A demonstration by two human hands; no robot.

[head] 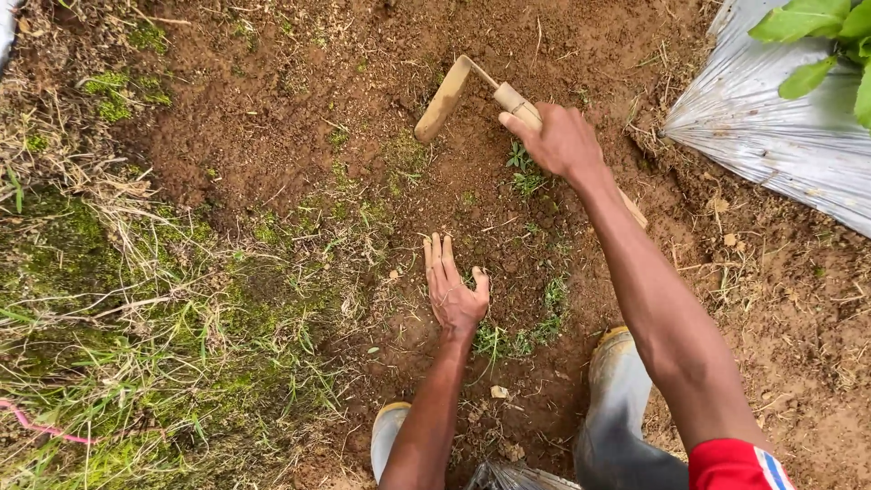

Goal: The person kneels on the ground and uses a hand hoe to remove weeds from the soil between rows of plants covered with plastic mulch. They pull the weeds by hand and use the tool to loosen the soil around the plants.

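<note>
My right hand (558, 138) grips the wooden handle of a small hand hoe (454, 91), whose soil-caked curved blade rests on the brown earth at the top centre. My left hand (452, 289) lies flat on the soil with fingers spread, holding nothing, beside a small tuft of green weeds (517, 340). Another little weed (524, 171) grows just below the hoe handle, close under my right hand. My two muddy rubber boots (617, 390) stand at the bottom of the view.
Silver plastic mulch sheeting (771, 127) covers a bed at the upper right, with green leaves (817, 36) above it. Thick grass and moss (136, 327) fill the left side. A pink cord (36, 425) lies in the grass at lower left.
</note>
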